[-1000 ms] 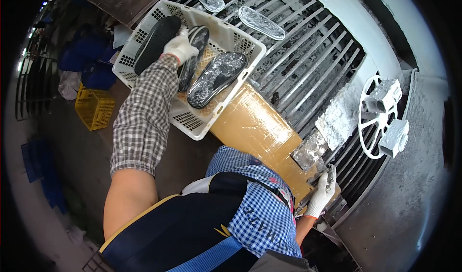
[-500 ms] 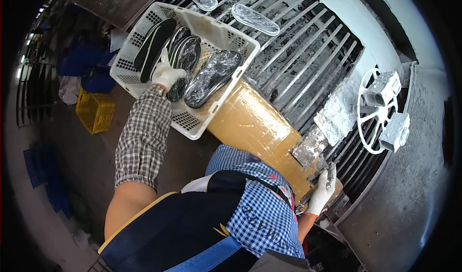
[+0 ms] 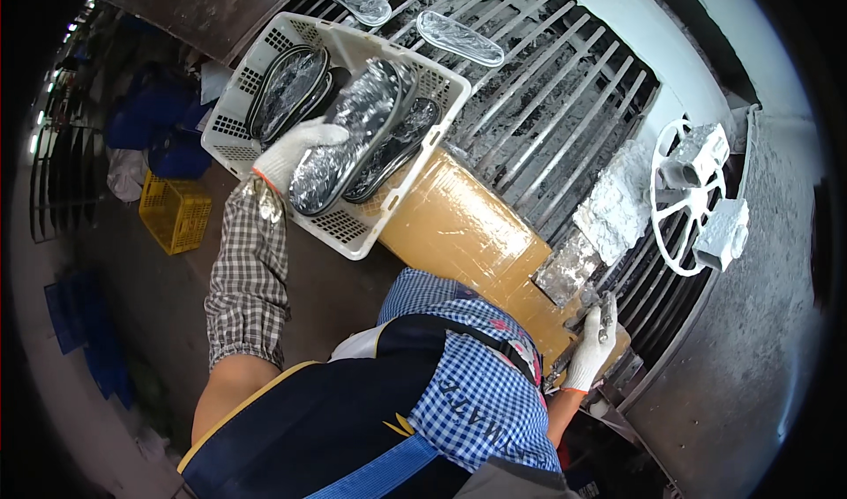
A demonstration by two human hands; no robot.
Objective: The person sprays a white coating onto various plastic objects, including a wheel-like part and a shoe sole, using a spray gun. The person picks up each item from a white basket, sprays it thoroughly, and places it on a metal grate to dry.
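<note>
My left hand, in a white knit glove, is closed on a stack of black shoe soles with pale edge lines and shiny clear film. This stack is tilted over the white plastic crate. More film-covered black soles stand at the crate's left side, and another sole lies beneath the held ones at the right. My right hand, gloved with greyed fingertips, rests beside the tape-covered board's lower end. Its fingers look stretched out, and nothing shows in them.
Two film-wrapped soles lie on the metal bars at the back. The crate overlaps a brown tape-covered board. At right stands a white handwheel by a grey metal panel. A yellow crate sits on the floor at left.
My left hand has drawn back toward me, raising and tilting the stack of soles to the right over the single sole. My right hand stays in place.
</note>
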